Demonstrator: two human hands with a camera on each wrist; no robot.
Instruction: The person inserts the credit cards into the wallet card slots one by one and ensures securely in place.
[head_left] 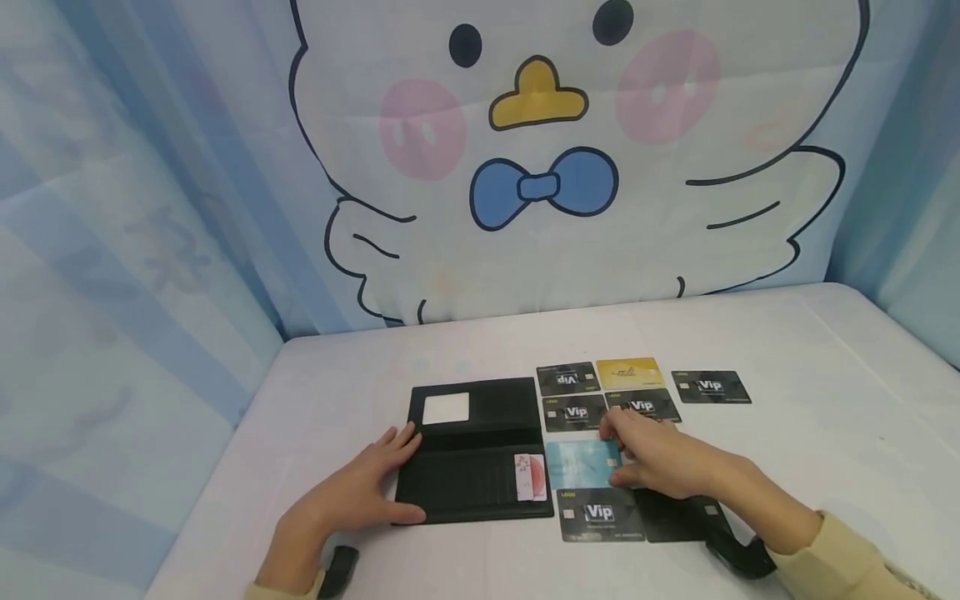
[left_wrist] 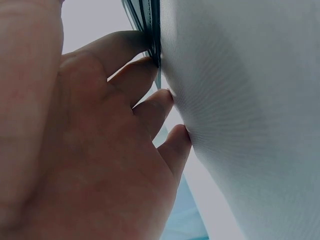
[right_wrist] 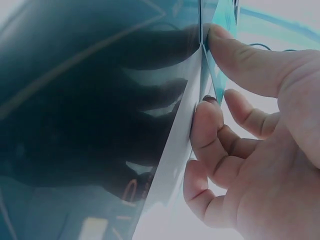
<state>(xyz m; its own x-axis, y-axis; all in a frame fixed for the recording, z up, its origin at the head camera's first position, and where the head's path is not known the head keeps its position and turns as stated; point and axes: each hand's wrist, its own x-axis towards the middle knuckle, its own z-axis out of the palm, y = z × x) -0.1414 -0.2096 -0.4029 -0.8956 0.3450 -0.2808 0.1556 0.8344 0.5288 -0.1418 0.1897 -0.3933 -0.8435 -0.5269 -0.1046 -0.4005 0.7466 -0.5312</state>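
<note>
An open black wallet [head_left: 457, 483] lies flat on the table, with a white panel in its upper half and a pink-and-white card [head_left: 522, 477] in its lower half. At its left edge rests my left hand [head_left: 358, 490], fingers spread and thumb near the lower corner. In the left wrist view, fingertips touch the wallet's side [left_wrist: 154, 30] and the tabletop. My right hand [head_left: 660, 454] pinches the right edge of a light blue card [head_left: 577, 464] between thumb and finger. The right wrist view shows this card [right_wrist: 218, 82] tilted at the fingertips. A black card [right_wrist: 65, 100] lies beneath that hand.
Above the blue card lie black Vip cards [head_left: 567, 380] and a gold card [head_left: 630, 374]. Another Vip card [head_left: 712, 387] sits apart to the right. Below are a Vip card [head_left: 600, 515] and a partly covered dark card [head_left: 667, 521]. A cartoon curtain [head_left: 540, 267] hangs behind the table.
</note>
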